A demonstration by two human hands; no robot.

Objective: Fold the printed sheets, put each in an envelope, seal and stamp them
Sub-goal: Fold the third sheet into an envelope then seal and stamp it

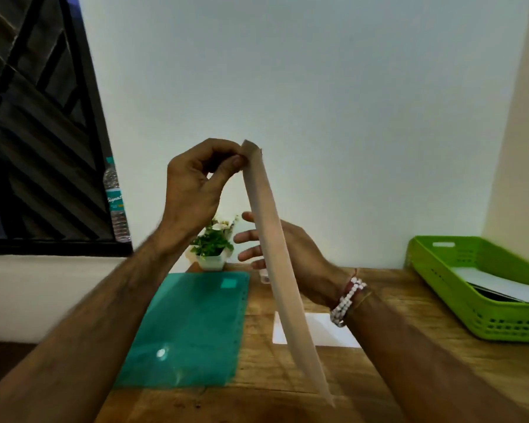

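Wooden table (434, 297): white sheet (321, 332) lies below envelope (272, 254), seemingly not inserted. Left hand (193, 190) pinches envelope's top; right hand (300, 264), fingers straight, behind it. Sealing, stamping pending.

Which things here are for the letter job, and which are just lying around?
For the job: tan envelope pinched by the left hand, right hand behind it, white sheet, green basket holding papers.
Just lying about: potted plant, water bottle, teal mat.

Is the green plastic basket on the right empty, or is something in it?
Not empty: the green plastic basket holds white paper sheets, lying flat inside.
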